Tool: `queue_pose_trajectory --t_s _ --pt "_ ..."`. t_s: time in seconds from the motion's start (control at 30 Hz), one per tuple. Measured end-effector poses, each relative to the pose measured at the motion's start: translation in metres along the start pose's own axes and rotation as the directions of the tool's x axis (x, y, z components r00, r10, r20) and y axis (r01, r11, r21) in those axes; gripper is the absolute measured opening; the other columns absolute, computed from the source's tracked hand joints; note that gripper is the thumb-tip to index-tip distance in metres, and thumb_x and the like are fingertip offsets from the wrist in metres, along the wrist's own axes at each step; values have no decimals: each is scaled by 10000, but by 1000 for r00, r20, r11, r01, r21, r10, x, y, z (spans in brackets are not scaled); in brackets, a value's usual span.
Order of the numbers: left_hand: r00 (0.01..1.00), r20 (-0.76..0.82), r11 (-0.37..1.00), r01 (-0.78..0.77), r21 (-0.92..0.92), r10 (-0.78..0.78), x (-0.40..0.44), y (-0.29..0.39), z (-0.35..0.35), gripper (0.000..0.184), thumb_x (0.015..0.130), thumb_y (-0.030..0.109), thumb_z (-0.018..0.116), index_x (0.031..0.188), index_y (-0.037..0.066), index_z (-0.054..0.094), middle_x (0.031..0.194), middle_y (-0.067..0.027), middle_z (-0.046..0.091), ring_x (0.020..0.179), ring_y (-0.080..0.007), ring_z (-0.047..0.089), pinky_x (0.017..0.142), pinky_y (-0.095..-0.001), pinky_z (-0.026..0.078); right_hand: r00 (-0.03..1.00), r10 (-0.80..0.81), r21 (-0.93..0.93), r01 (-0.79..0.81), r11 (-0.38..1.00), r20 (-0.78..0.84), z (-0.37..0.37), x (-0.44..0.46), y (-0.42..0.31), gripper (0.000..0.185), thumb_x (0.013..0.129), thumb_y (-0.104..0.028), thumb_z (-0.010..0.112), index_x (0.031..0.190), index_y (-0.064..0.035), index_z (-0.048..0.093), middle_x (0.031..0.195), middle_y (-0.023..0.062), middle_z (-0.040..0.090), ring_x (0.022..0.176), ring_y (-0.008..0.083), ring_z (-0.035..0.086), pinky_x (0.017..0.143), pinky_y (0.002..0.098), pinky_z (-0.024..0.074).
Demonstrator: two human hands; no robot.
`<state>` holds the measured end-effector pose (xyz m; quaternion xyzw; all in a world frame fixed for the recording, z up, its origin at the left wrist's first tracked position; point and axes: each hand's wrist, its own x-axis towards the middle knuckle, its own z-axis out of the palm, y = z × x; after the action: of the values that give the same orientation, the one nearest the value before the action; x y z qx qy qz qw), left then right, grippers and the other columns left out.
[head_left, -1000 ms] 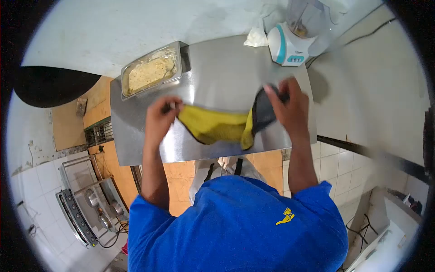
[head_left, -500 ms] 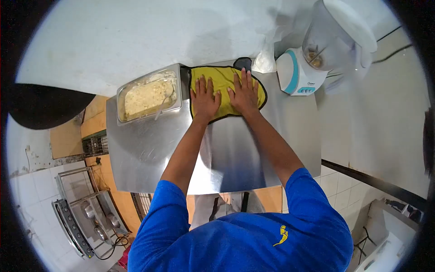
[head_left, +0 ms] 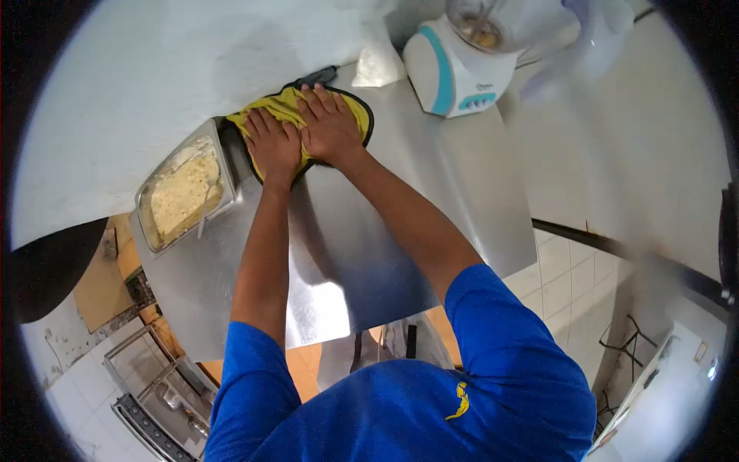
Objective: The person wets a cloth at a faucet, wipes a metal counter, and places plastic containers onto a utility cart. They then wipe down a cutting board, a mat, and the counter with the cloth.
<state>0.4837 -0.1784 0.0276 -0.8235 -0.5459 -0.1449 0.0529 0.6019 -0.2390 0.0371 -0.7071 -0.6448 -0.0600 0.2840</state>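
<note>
A yellow cloth with a black border lies bunched and wrinkled at the back of the steel table, against the wall. My left hand presses flat on its left part, fingers stretched out. Close beside it, my right hand lies flat on the middle of the cloth, fingers spread. Just left of the cloth stands a metal tray of pale, creamy food, with a spoon handle sticking out.
A white and turquoise blender stands at the back right, a white plastic bag beside it. A black round shape is at the far left. Below left is a metal appliance with knobs.
The cloth was first held up between both hands, then laid on the table and pressed flat. Since then it has wrinkled under my hands, which are now closer together. The view has turned.
</note>
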Motion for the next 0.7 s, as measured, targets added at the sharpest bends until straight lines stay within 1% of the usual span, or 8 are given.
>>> queue_pose_trajectory --t_s 0.07,0.17,0.2,0.3,0.37,0.43,0.63,0.7 --pt "998 33 997 -59 -53 61 0 9 -5 599 859 319 324 1352 -19 279 1429 -176 240 1327 -324 204 1059 -469 188 992 -35 4 36 999 -123 -4 -12 4 423 803 -270 473 1155 -47 541 1326 126 421 1255 288 344 1019 464 263" --pt "968 -5 966 -250 -68 250 -18 23 -9 597 861 311 367 1347 -25 276 1414 -192 263 1304 -342 255 1038 -497 219 989 -36 -16 34 999 -146 -25 -38 8 402 816 -254 456 1155 -55 540 1325 121 424 1242 291 364 1022 452 264" --pt "968 9 966 -251 -64 253 -27 33 -12 585 855 292 374 1343 -19 286 1403 -190 282 1306 -332 257 1038 -492 223 991 -46 -47 40 998 -126 -36 -48 13 406 823 -260 451 1166 -58 529 1306 123 446 1227 299 386 1016 444 275" --pt "945 -14 941 -325 -96 325 -45 72 -20 581 850 281 390 1334 -25 295 1394 -194 295 1298 -341 271 1032 -485 239 993 86 -34 -89 995 -86 -64 -75 32 409 839 -265 448 1175 -42 514 1294 134 455 1223 310 389 1003 449 290" --pt "930 -87 906 -369 -208 358 -51 99 -28 596 826 283 421 1326 -25 316 1396 -180 295 1292 -334 281 1036 -472 246 983 140 -70 -149 986 -119 -67 -84 54 407 850 -266 441 1169 -23 511 1304 146 441 1230 321 379 1004 457 285" --pt "905 -108 889 -424 -174 410 -49 110 -19 593 833 291 411 1321 -32 315 1386 -169 315 1278 -321 313 1028 -465 267 975 178 -82 -190 978 -135 -69 -93 58 417 859 -266 432 1178 -7 500 1326 156 412 1246 331 357 1008 467 275" --pt "900 37 865 -406 -296 435 -41 68 -34 558 845 277 364 1349 45 312 1430 -109 265 1315 -275 256 1059 -449 216 983 167 -251 -180 951 -70 -60 -81 12 489 860 -271 424 1262 9 430 1394 159 314 1299 336 272 1018 500 242" --pt "946 81 921 -282 -268 313 -33 43 -27 554 852 279 336 1366 77 296 1449 -87 229 1340 -252 201 1080 -432 167 989 147 -221 -147 964 -13 -44 -63 -5 512 859 -278 424 1288 3 406 1404 156 296 1306 330 259 1016 505 240"
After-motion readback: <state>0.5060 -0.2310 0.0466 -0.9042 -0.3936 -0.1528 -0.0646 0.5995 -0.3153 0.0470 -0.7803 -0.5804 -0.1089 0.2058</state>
